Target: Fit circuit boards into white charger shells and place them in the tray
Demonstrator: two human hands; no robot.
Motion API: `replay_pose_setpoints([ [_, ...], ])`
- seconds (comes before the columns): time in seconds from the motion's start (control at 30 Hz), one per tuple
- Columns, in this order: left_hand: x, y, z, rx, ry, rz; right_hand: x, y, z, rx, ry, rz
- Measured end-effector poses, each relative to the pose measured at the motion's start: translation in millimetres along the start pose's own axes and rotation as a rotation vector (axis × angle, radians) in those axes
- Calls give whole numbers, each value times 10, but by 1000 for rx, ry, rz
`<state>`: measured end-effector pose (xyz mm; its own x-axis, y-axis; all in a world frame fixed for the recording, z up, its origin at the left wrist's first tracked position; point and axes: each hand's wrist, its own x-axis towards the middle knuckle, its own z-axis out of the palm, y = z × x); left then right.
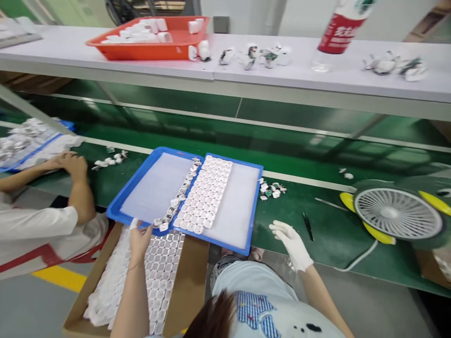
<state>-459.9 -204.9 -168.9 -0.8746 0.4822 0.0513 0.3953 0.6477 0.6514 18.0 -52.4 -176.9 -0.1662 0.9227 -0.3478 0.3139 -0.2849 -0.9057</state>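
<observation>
My left hand, bare but for a white cover on one fingertip, is at the front rim of the left blue tray, its fingers bent around the edge. That tray has a white lining and a row of small white parts with dark insides along its right side. Against it lies the right blue tray, where rows of white square caps cover the left half. In a white glove, my right hand hovers open near the table's front edge, fingers stretched out and holding nothing.
Black tweezers and a fan are on the green table at right. Small parts lie beside the right tray. Below, a cardboard box holds cap sheets. A co-worker's hands are at left. An orange tray and bottle stand on the shelf.
</observation>
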Motion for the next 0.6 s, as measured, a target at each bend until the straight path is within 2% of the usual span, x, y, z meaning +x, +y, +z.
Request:
replay_pose_setpoints([
  [0.1,-142,82,182,81,78,81,373,74,-92,-185,87,-73],
  [0.2,-496,259,456,161,92,241,809,86,-214,-363,113,-153],
  [0.33,-1046,562,909,259,-78,482,1373,10,-211,-527,53,-297],
  [0.4,-1232,680,1092,312,-130,546,1595,-23,-151,-582,20,-347],
  [0.5,-1355,786,1256,384,-124,563,1810,-24,-111,-640,11,-367],
  [0.6,-1362,844,1325,419,-94,544,1874,30,-218,-671,-4,-361],
])
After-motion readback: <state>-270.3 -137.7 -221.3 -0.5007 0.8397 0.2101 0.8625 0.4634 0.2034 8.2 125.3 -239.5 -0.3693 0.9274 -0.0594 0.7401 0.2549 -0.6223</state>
